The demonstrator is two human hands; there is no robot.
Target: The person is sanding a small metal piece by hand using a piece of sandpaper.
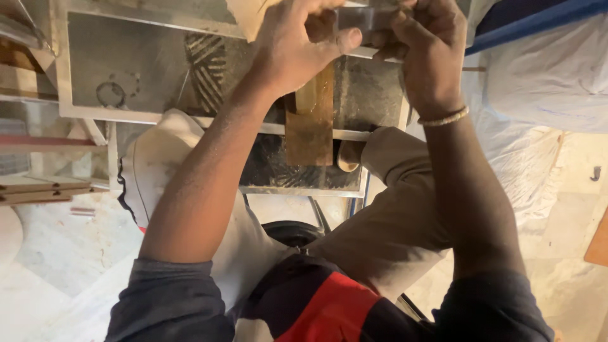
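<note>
My left hand (297,41) and my right hand (427,44) meet at the top of the view, both closed on a small grey metal piece (362,18) held between them against a white frame. A brown wooden block (310,123) stands just below the hands, across the white-framed glass panel (126,63). A pale bracelet (443,118) sits on my right wrist. My fingers hide most of the metal piece.
The dusty glass panel in its white frame (190,119) lies across my knees. White plastic sheeting (544,88) covers the right side, with a blue bar (538,20) above it. Wooden strips (38,189) lie at the left. A dark round object (292,233) sits near my lap.
</note>
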